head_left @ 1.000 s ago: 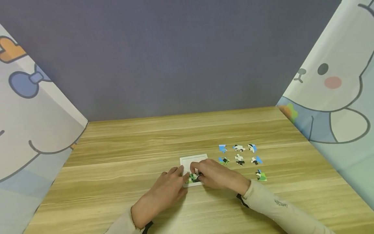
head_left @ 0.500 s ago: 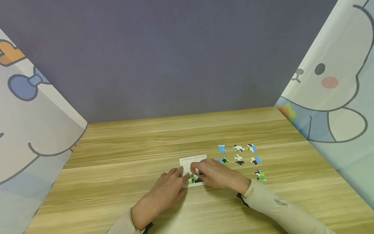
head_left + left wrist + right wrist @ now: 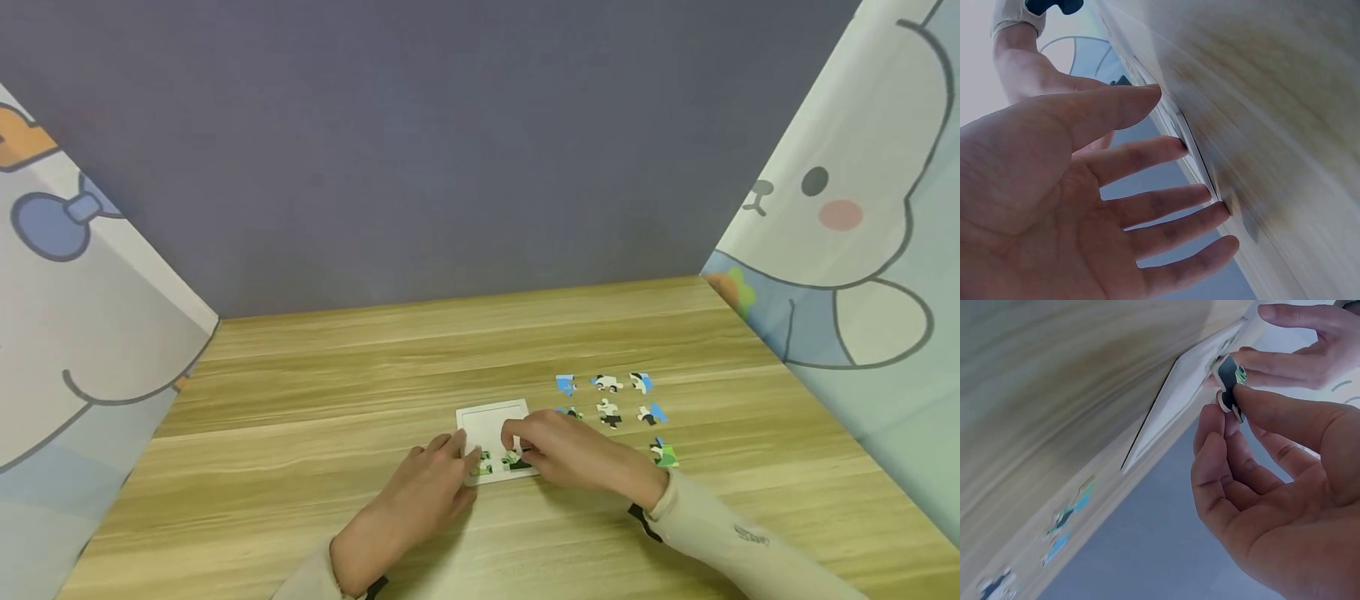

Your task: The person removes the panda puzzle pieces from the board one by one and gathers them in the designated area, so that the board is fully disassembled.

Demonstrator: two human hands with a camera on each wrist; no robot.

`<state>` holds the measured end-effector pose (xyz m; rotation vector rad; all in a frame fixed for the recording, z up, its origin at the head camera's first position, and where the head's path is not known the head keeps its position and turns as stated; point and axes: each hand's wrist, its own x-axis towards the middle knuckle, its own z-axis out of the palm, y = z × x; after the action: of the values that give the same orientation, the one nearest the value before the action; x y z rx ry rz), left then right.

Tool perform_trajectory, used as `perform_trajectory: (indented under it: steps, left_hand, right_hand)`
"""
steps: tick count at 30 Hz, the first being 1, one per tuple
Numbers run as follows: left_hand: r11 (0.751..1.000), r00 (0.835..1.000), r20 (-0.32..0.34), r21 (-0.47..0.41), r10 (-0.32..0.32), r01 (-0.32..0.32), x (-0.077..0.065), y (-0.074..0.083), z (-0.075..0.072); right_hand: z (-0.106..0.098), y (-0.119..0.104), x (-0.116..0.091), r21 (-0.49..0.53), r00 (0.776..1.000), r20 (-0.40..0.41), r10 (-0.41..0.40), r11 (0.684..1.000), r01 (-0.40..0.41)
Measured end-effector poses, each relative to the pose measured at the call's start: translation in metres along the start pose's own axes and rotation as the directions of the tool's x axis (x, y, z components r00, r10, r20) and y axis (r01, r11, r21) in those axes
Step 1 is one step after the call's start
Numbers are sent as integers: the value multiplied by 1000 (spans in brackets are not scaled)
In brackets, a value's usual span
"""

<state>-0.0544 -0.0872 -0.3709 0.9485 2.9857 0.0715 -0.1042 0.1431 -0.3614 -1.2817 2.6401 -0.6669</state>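
Note:
A white puzzle tray [image 3: 491, 417] lies on the table in front of me. A green and white jigsaw piece [image 3: 482, 468] sits in its lower left corner. My left hand [image 3: 420, 492] touches the tray's left side with extended fingers; in the left wrist view the fingers [image 3: 1172, 203] are spread, with nothing held. Just above the tray's lower right, my right hand [image 3: 573, 450] pinches a black, green and white jigsaw piece [image 3: 1229, 381] between thumb and fingers. In the right wrist view that piece is tilted off the tray surface.
Right of the tray lie several loose jigsaw pieces in rows, among them a blue one [image 3: 566, 384], a panda-face one [image 3: 606, 383] and a green one [image 3: 666, 452]. The wooden table [image 3: 337, 367] meets a grey back panel [image 3: 450, 167], with cartoon-printed panels at both sides.
My right hand has moved slightly right with the pinched piece, and a gap now shows between it and the corner piece. My left hand stays at the tray. The head view has shifted a little.

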Motion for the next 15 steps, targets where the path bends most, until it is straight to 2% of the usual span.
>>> perform_trajectory:
  steps: [5,15]
  left_hand:
    - [1000,1000,2,-16,-14,14,-1,1,1]
    - [1000,1000,-5,-26,-7,7,-1,1,1]
  right_hand:
    - [-7,4,-10,10,1000,-3,29,1000,-29]
    - [-19,17,-26,2,996,-75,38,999,-38]
